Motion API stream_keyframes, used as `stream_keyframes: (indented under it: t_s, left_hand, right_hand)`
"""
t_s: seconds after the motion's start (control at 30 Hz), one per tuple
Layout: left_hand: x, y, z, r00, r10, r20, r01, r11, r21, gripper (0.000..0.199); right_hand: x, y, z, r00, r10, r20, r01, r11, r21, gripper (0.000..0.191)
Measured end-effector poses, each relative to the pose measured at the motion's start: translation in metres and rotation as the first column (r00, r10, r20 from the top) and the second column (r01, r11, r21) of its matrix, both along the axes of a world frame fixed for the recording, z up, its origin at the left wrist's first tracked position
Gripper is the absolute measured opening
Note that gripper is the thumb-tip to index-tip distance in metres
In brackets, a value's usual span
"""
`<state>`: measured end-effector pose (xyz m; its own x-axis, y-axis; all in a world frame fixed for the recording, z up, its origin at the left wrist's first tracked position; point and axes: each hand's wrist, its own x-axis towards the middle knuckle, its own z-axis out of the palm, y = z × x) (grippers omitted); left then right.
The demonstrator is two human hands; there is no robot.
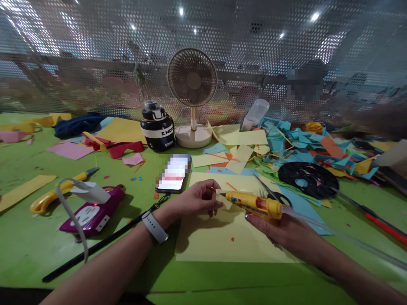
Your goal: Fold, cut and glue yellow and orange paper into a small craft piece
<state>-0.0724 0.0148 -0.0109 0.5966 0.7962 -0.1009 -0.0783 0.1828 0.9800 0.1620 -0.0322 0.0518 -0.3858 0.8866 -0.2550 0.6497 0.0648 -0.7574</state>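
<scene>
My right hand (282, 231) grips a yellow hot glue gun (254, 204), its dark nozzle pointing left. A long clear glue stick (346, 239) runs out of the gun's back end. Just left of the nozzle, my left hand (202, 198) is closed, fingertips together at a small pale-yellow paper piece (226, 202); part of this grip is hidden. Both hands are over a large pale-yellow sheet (219, 245) lying on the green table (203, 277). Scissors (280, 197) with black handles rest behind the glue gun.
Left of the sheet lie a phone (173, 173), a purple power socket (92, 216) with a white charger (90, 192), and a yellow-handled tool (60, 190). A bottle (157, 129) and fan (192, 80) stand behind. Paper scraps (295, 144) and a black disc (308, 180) are at right.
</scene>
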Motion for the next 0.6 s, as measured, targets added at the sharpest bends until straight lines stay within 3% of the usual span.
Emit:
stream_keyframes:
  t_s: [0.6]
  left_hand:
    - [0.0002, 0.0001, -0.0002, 1.0, 0.003, -0.011, -0.003, 1.0, 0.001, 0.035]
  right_hand:
    - [-0.0002, -0.0006, -0.0052, 0.997, -0.032, -0.072, 0.035, 0.998, 0.045, 0.045]
